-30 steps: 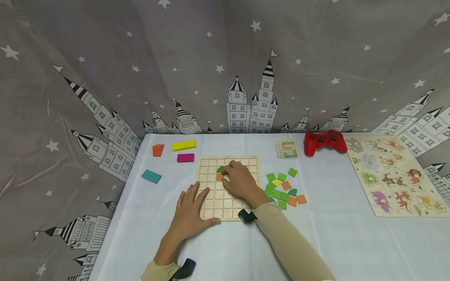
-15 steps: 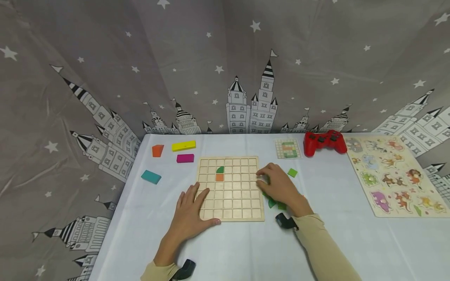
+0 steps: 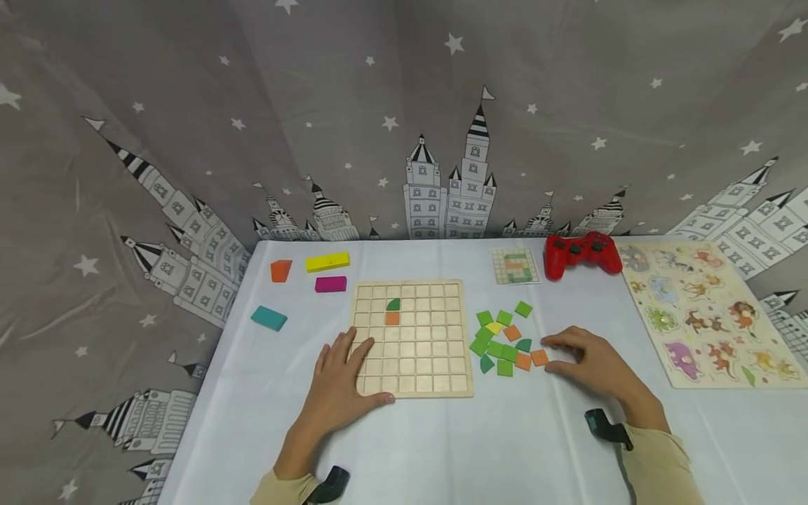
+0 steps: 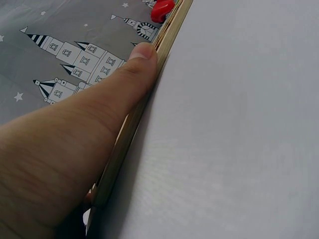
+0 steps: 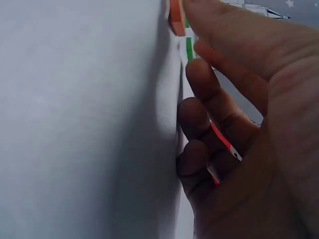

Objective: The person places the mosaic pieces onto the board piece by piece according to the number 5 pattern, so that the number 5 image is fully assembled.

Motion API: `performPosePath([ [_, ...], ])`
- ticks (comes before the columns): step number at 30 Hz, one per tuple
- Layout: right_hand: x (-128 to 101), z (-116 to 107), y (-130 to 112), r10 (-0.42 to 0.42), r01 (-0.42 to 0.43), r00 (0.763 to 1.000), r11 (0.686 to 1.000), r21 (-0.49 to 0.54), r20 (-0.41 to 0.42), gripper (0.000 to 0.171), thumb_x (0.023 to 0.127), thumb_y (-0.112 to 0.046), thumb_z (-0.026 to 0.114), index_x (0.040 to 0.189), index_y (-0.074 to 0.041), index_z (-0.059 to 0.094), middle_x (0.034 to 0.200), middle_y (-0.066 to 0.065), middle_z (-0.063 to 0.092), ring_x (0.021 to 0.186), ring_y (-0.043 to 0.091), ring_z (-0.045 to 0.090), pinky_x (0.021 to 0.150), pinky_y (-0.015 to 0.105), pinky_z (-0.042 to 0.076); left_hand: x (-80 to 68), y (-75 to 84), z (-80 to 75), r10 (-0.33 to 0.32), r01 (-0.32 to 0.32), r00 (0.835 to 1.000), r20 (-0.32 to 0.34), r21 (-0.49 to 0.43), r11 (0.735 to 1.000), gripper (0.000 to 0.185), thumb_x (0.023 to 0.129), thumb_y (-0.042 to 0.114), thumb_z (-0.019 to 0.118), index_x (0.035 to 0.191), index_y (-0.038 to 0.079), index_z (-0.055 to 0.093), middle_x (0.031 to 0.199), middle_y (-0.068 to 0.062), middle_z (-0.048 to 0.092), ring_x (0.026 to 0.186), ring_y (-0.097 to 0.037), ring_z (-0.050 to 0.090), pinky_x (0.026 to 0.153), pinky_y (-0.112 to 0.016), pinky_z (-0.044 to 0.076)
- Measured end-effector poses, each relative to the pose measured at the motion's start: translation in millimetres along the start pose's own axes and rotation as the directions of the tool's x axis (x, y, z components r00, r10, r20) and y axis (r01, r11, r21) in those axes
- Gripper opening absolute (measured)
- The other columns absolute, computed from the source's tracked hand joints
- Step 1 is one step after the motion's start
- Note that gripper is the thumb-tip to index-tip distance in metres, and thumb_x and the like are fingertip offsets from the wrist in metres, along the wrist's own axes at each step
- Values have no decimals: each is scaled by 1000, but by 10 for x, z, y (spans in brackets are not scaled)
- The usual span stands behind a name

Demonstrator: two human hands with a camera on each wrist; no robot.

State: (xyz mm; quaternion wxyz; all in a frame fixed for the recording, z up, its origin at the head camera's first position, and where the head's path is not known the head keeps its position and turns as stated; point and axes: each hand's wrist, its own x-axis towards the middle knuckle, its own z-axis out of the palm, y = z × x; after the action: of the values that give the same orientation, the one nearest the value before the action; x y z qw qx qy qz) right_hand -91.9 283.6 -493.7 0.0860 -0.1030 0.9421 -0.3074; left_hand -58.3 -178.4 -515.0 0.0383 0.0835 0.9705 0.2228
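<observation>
A wooden grid board (image 3: 413, 365) lies mid-table and carries a green quarter-round tile (image 3: 393, 304) above an orange tile (image 3: 393, 318). My left hand (image 3: 337, 389) rests flat on the board's lower-left corner; in the left wrist view the thumb (image 4: 124, 84) lies along the board's edge (image 4: 130, 130). Right of the board lies a loose pile of green, orange and yellow tiles (image 3: 501, 337). My right hand (image 3: 590, 365) rests on the cloth just right of the pile, with index finger and thumb reaching the outermost orange tile (image 3: 539, 358) (image 5: 176, 20). I see nothing lifted in it.
At the back stand a pattern card (image 3: 515, 266) and a red game controller (image 3: 583, 254). An animal peg puzzle (image 3: 707, 312) fills the right side. Orange (image 3: 280, 270), yellow (image 3: 327, 261), magenta (image 3: 331, 283) and teal (image 3: 268, 318) blocks lie at the left. A curtain hangs behind.
My right hand left the board, crossed over the tile pile and came down at its right edge by an orange tile. The left hand stayed put.
</observation>
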Motion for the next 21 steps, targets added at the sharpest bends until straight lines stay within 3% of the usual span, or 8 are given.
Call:
performPosePath([
  [3, -25, 20, 18, -16, 16, 1000, 1000, -15, 19, 42, 85, -34, 84, 123, -21, 75, 115, -2, 69, 103, 15, 55, 86, 28, 52, 4, -3, 19, 3, -3, 1000, 3, 2, 1000, 109, 68, 77, 76, 155, 19, 44, 169, -15, 22, 157, -39, 17, 127, -61, 12],
  [7, -37, 65, 9, -29, 30, 999, 999, -22, 23, 34, 86, -28, 82, 118, -19, 77, 113, 0, 68, 109, 22, 58, 96, 44, 54, 3, -2, 31, -8, 8, 1000, 22, 11, 1000, 110, 68, 79, 74, 155, 19, 44, 170, -15, 20, 157, -39, 16, 127, -61, 11],
  [11, -39, 93, -11, -32, 33, 999, 999, -24, 19, 28, 88, -27, 80, 115, -18, 77, 112, 2, 67, 111, 27, 59, 98, 53, 52, 5, -1, 21, -7, 7, 1000, 21, 9, 1000, 110, 68, 77, 75, 155, 19, 44, 170, -15, 20, 157, -39, 16, 127, -62, 11],
  [17, -15, 102, -35, -11, 11, 1000, 1000, -27, -6, 29, 88, -27, 81, 114, -15, 75, 113, 2, 67, 110, 25, 59, 99, 52, 53, 13, -15, 13, 4, -4, 1000, 7, 16, 1000, 110, 68, 77, 76, 155, 18, 43, 169, -16, 21, 157, -39, 17, 127, -61, 12],
  [21, 4, 109, -46, 13, -13, 999, 1000, -21, -29, 32, 88, -31, 81, 115, -15, 73, 112, 1, 66, 103, 20, 57, 93, 40, 55, 18, -23, 13, 4, -4, 1000, 5, 21, 1000, 111, 68, 78, 75, 156, 18, 43, 169, -16, 21, 157, -40, 17, 127, -62, 12],
])
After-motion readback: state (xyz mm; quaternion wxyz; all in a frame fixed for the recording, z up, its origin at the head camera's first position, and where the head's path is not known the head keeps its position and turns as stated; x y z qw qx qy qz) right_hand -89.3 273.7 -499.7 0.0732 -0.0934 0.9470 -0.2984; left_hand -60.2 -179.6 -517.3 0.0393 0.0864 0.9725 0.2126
